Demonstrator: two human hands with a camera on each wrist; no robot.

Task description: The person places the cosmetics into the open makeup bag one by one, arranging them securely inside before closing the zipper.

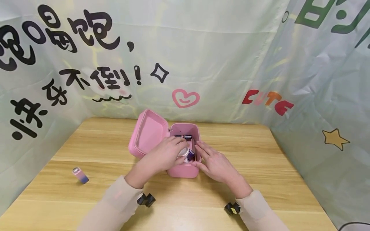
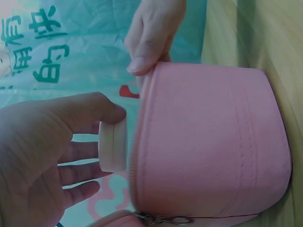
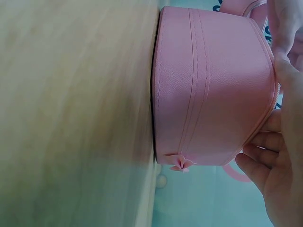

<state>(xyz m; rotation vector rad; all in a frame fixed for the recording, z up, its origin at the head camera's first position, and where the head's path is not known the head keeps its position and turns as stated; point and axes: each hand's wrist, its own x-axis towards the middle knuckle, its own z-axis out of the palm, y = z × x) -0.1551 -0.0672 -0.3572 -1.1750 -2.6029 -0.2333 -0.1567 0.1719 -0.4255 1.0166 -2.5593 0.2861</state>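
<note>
The left hand (image 1: 164,155) pinches a small white jar (image 1: 183,152) just over the open pink case (image 1: 182,170) on the desk (image 1: 260,166). The right hand (image 1: 215,163), fingers spread, rests on the case's rim.

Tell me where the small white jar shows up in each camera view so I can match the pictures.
Head: white jar at centre, gripped by the left hand over the open pink case.
Left wrist: jar left of centre, pinched beside the case wall.
Right wrist: not in view.
Shared landmark: the pink case.
</note>
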